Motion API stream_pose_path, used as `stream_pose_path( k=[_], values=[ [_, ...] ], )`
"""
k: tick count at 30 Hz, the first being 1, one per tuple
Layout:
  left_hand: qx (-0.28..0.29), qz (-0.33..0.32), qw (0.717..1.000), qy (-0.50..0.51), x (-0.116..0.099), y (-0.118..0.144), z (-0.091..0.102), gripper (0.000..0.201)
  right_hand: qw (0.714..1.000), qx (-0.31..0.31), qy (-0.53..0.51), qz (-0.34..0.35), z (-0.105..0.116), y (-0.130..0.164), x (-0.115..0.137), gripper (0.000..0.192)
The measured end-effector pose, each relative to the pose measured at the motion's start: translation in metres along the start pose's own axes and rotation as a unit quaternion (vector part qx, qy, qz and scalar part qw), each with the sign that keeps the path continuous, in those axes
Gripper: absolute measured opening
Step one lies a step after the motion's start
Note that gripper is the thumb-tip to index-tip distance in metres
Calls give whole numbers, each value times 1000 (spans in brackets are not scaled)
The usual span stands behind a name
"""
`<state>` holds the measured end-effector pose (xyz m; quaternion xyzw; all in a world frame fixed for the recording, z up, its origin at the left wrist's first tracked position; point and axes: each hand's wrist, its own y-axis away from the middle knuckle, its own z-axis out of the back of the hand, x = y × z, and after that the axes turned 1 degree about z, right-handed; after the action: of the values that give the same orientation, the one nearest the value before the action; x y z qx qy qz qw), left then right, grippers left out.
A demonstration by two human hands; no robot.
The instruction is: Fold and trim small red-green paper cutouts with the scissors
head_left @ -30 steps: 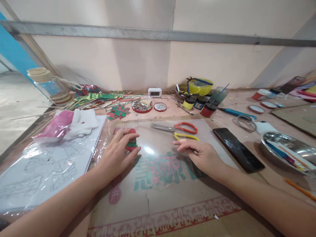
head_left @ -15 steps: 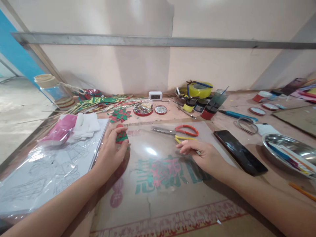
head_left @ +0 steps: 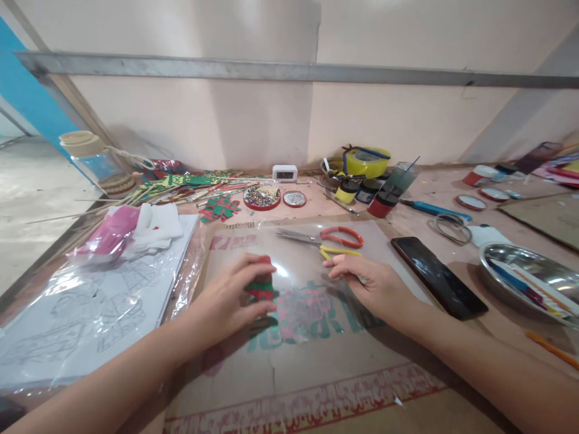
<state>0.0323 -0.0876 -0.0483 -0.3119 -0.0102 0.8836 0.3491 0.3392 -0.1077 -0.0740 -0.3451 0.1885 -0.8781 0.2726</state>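
Reference object: scissors (head_left: 313, 240), lying on a clear sheet (head_left: 373, 234) over printed cardboard; blades point left, slightly parted, red and yellow handles to the right.

Left hand (head_left: 230, 292): grasping a red-and-green piece (head_left: 261, 286) between bent fingers and thumb; hand and piece are to the near left of the scissors. Piece partly hidden by the fingers; exact shape cannot be told.

Right hand (head_left: 373, 283): released, fingers loosely bent, just to the near side of the scissors' yellow handle. Contact with the handle cannot be told.

Surroundings on the tabletop (head_left: 312, 212), relative to the scissors:
- Right: black phone (head_left: 438, 277); farther right, metal bowl (head_left: 501, 251) containing pens.
- Beyond: white clock (head_left: 284, 173).
- Beyond, to the left: bead dish (head_left: 262, 208) and red-green scraps (head_left: 221, 208).
- Beyond, to the right: red jar (head_left: 383, 205).
- Well left: line drawings (head_left: 99, 319) under clear plastic.
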Motion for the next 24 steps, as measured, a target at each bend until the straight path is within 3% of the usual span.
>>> stream_pose_path(
  k=[3,7,11,20,24],
  values=[
    [110,-51,993,-10,-12,2,-1,36,1000,7,-6,-2,-1,0,2,26],
    [151,-67,984,-71,-17,2,-2,38,1000,21,-17,-11,-2,-1,4,25],
    [172,-69,980,-70,-14,-1,-2,41,1000,20,-22,-6,-4,-1,5,23],
    [127,-50,989,-60,-11,0,-6,27,999,43,-19,9,-4,0,3,24],
    [15,-8,998,-56,-5,1,-7,27,996,81,1,35,-1,-1,6,28]
  ],
)
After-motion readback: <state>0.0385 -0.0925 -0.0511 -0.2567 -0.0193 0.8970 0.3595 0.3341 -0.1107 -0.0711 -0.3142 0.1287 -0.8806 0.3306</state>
